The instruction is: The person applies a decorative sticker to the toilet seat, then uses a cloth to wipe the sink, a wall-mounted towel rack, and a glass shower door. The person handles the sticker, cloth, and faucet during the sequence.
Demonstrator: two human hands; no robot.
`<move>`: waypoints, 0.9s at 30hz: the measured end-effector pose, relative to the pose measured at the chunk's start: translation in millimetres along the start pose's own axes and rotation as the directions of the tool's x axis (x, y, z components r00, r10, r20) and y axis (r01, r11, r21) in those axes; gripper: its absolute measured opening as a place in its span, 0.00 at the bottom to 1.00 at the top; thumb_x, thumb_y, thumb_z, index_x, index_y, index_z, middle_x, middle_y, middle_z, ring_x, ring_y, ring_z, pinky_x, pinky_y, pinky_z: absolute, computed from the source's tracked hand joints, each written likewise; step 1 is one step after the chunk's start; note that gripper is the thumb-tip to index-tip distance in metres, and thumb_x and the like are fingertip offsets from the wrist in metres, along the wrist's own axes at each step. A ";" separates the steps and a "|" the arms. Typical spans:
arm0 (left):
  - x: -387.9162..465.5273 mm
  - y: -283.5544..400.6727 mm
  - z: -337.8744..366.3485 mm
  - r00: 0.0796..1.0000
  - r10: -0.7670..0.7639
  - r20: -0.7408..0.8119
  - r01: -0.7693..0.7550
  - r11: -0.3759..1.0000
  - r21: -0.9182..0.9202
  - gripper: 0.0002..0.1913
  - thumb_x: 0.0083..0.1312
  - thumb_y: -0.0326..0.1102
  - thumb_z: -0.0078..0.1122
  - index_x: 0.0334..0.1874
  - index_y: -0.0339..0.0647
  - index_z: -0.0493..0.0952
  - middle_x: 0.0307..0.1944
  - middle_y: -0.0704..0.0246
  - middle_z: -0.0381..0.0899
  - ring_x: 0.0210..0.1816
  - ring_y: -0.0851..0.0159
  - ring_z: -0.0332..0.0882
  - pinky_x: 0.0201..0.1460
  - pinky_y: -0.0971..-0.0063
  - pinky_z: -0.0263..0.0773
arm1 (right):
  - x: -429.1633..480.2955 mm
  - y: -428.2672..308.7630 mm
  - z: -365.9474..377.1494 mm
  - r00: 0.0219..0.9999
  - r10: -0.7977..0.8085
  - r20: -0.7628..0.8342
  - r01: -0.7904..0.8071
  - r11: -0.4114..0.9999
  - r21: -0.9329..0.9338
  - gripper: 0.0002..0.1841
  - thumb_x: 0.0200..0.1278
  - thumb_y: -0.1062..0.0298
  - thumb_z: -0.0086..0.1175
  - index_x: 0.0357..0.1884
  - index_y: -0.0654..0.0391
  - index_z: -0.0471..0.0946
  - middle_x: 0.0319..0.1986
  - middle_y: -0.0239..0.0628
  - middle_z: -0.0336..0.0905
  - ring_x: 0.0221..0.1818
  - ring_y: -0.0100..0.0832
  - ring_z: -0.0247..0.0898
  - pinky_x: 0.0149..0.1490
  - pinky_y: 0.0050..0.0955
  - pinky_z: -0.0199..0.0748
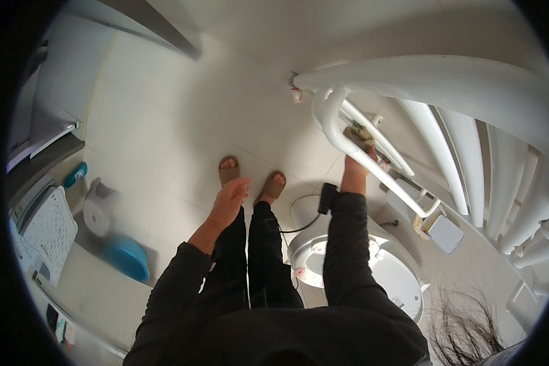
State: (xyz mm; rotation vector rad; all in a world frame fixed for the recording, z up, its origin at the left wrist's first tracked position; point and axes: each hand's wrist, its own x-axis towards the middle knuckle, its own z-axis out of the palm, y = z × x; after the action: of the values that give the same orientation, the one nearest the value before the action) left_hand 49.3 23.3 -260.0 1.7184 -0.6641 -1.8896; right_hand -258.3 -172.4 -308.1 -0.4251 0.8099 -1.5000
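Note:
My right hand is stretched forward to the white tubular radiator and grips a crumpled, brownish cloth-like item behind the curved white rail. Part of the hand is hidden by that rail. My left hand hangs in front of my body with its fingers loosely bent, above my legs and sandals, and nothing shows in it. A black device with a cable is strapped at my right wrist. Below the right forearm stands a toilet with its lid raised and a patterned seat.
At the left are a blue basin, a grey plastic stool, a blue brush-like item and a white perforated plastic piece. A small open white box is near the radiator's lower end. A small white and red cup sits by the radiator's far end.

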 end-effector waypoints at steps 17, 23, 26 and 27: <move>-3.4 -37.6 -20.0 0.993 -0.051 -0.108 0.043 0.996 -0.076 0.14 0.76 0.41 0.46 0.53 0.41 0.75 0.40 0.70 0.79 0.41 0.73 0.77 0.45 0.78 0.73 | 3.7 134.2 105.1 0.923 -0.378 -0.067 0.148 0.512 -0.846 0.32 0.73 0.60 0.47 0.73 0.61 0.51 0.66 0.42 0.57 0.67 0.35 0.53 0.71 0.34 0.49; 15.0 -20.3 -13.4 0.985 0.118 -0.126 -0.121 0.993 -0.015 0.13 0.77 0.40 0.45 0.52 0.42 0.75 0.37 0.74 0.77 0.41 0.75 0.75 0.45 0.79 0.70 | -0.2 40.3 -9.4 0.727 -0.585 -0.360 0.273 0.727 -0.630 0.37 0.73 0.36 0.34 0.73 0.52 0.50 0.66 0.36 0.54 0.67 0.32 0.52 0.71 0.36 0.53; 28.4 20.7 -6.2 0.931 0.329 -0.156 -0.328 0.944 0.033 0.12 0.77 0.38 0.45 0.51 0.39 0.75 0.38 0.73 0.77 0.42 0.75 0.74 0.47 0.79 0.69 | 19.4 6.9 -60.1 0.541 -0.759 -0.361 0.222 0.543 -0.810 0.33 0.74 0.64 0.46 0.74 0.48 0.42 0.64 0.41 0.57 0.65 0.35 0.58 0.69 0.38 0.58; 32.9 39.1 0.5 0.904 0.385 -0.183 -0.391 0.920 0.006 0.12 0.76 0.37 0.45 0.51 0.38 0.75 0.38 0.73 0.76 0.42 0.74 0.73 0.49 0.80 0.69 | 26.9 3.7 -69.3 0.488 -0.733 -0.474 0.256 0.639 -0.726 0.32 0.75 0.62 0.45 0.73 0.49 0.42 0.63 0.41 0.59 0.63 0.35 0.61 0.69 0.37 0.59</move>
State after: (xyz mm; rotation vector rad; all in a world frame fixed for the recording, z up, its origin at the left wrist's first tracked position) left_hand 47.6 -27.7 -259.2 1.5745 -0.8301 -1.4430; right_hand -307.2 -182.5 -363.3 -0.5344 1.9967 -2.0404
